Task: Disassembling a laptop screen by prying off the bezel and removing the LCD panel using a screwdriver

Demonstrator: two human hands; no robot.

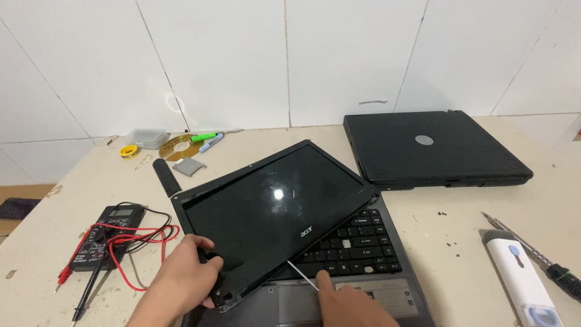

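Gripping screen panel [272, 212], tilted, long axis diagonal

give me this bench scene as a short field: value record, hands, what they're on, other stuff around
left hand: grips the lower left corner of the detached laptop screen panel
right hand: holds a thin metal pry tool, tip at the panel's bottom edge
panel: tilted, lying over the open laptop's keyboard
left of it: multimeter with red and black leads
behind: closed black laptop, discs, small clear box
right: screwdriver, white cleaning tool
surface: beige table
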